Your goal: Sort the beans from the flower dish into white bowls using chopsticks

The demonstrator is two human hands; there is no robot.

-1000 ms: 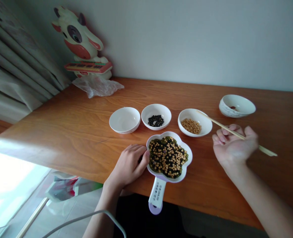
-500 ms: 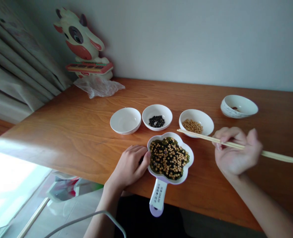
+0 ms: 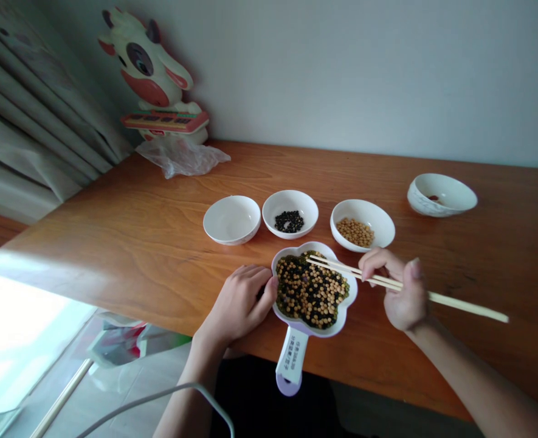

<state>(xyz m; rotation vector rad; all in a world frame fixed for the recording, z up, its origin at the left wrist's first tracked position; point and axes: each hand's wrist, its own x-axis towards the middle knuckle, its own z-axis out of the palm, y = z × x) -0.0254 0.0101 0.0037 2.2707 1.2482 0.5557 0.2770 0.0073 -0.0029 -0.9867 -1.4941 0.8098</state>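
Observation:
A white and lilac flower-shaped scoop (image 3: pixel 351 298) lies near the table's front edge, full of mixed dark, green and tan beans (image 3: pixel 312 292). My left hand (image 3: pixel 244 298) rests on the table at its left side, fingers curled and thumb against the rim, pinching it. In my right hand (image 3: pixel 399 286) is a pair of chopsticks (image 3: pixel 389 282), their tips slightly apart over the beans at the scoop's upper part. No bean shows clearly between the tips. Behind stand a bowl with tan soybeans (image 3: pixel 382 222), a bowl with black beans (image 3: pixel 307 210) and an empty white bowl (image 3: pixel 232 219).
Another white bowl (image 3: pixel 451 198) with a few brown bits stands at the back right. A cow-shaped toy keyboard (image 3: pixel 166 121) leans on the wall at the back left, with a clear plastic bag (image 3: pixel 184 158) before it. A grey cable (image 3: pixel 159 392) crosses the lower left.
My right hand has moved left and slightly down, carrying the chopsticks from beside the soybean bowl to over the scoop. The tips have parted a little. My left hand stays at the rim.

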